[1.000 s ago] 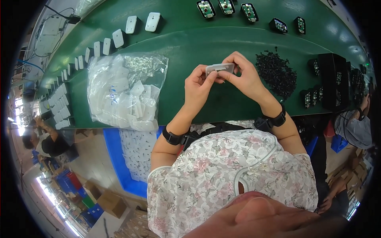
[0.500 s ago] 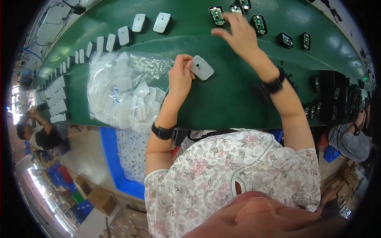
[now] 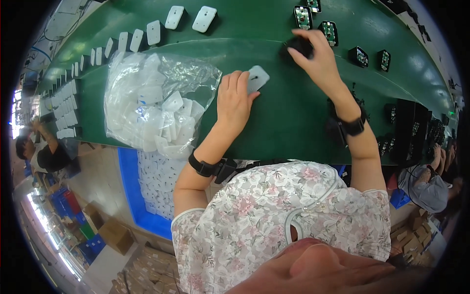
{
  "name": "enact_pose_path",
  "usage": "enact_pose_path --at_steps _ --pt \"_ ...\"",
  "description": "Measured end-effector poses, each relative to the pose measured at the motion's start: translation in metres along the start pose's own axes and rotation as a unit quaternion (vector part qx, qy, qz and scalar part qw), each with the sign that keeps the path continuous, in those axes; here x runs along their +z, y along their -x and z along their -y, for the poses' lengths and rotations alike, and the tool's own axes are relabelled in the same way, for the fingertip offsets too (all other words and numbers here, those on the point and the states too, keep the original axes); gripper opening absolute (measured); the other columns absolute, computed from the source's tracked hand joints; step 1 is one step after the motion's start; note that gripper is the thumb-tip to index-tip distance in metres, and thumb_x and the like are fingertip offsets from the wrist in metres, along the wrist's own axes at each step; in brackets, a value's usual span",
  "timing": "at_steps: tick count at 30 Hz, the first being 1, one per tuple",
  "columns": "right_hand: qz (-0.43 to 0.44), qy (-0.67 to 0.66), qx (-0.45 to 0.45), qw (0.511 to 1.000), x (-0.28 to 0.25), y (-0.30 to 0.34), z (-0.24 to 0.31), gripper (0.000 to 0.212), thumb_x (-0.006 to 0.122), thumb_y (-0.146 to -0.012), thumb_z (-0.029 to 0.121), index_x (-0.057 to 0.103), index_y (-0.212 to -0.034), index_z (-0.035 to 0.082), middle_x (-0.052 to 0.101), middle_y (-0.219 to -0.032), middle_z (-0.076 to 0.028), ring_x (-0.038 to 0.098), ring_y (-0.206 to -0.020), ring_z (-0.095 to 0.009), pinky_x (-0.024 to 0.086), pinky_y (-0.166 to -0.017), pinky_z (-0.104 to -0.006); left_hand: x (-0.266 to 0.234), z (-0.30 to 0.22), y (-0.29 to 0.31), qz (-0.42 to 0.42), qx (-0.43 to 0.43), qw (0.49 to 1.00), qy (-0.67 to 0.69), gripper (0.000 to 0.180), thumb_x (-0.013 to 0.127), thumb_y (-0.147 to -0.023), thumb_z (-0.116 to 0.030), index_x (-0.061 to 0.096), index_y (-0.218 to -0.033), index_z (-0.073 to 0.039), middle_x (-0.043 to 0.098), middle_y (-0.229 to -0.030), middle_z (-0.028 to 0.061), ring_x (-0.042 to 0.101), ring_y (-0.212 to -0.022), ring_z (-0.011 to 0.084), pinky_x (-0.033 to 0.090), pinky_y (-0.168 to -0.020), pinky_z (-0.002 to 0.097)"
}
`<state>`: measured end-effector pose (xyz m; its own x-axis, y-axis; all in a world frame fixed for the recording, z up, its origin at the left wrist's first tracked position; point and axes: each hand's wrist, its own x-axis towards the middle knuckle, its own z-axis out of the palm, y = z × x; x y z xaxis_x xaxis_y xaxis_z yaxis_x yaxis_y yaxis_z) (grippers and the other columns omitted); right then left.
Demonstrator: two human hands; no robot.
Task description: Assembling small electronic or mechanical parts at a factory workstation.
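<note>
My left hand [image 3: 234,100] is over the green table, fingers closed on the near-left end of a white plastic cover [image 3: 259,77] with a small dark hole in it. The cover's underside is hidden. Farther right, my right hand [image 3: 318,56] grips a small black housing [image 3: 299,47] between thumb and fingers, tilted so that its inside does not show. Beyond that hand stand open black housings [image 3: 329,33] with green circuit boards in them.
A clear bag of white covers [image 3: 142,105] lies left of my left hand. A curved row of white-topped units [image 3: 153,32] runs along the far left. A black box [image 3: 410,127] stands at the right. Below the table edge is a blue bin [image 3: 129,171] of white parts. Other people sit at both sides.
My right hand has taken a black housing from the far group and drawn it nearer. My left hand has turned palm down over the white cover, which has shifted slightly right and away.
</note>
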<state>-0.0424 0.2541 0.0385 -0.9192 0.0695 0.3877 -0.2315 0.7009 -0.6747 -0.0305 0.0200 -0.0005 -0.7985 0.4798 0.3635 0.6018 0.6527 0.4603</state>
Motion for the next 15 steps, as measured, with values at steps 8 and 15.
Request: enact_pose_path --at_steps 8,15 --pt "0.069 0.022 0.036 0.997 -0.011 0.059 0.016 0.035 0.067 -0.079 0.006 0.059 -0.113 0.004 0.061 -0.11 -0.013 0.06 -0.101 -0.027 0.047 -0.088 -0.034 0.004 0.006 -0.004 0.022 0.071 0.985 0.156 0.047 0.064 -0.071 0.005 0.053 -0.116 -0.003 0.058 -0.113 0.0124 0.053 -0.108 0.0307 0.043 -0.09 0.0398" --pt "0.106 -0.008 -0.055 0.993 0.027 0.058 0.036 0.033 0.068 -0.077 0.006 0.061 -0.109 0.004 0.063 -0.113 -0.011 0.059 -0.104 -0.028 0.049 -0.089 -0.035 -0.008 0.011 0.004 0.004 0.028 0.975 0.22 0.053 0.049 -0.075 0.012 0.054 -0.124 -0.006 0.055 -0.128 0.0114 0.052 -0.119 0.0289 0.044 -0.097 0.0368"
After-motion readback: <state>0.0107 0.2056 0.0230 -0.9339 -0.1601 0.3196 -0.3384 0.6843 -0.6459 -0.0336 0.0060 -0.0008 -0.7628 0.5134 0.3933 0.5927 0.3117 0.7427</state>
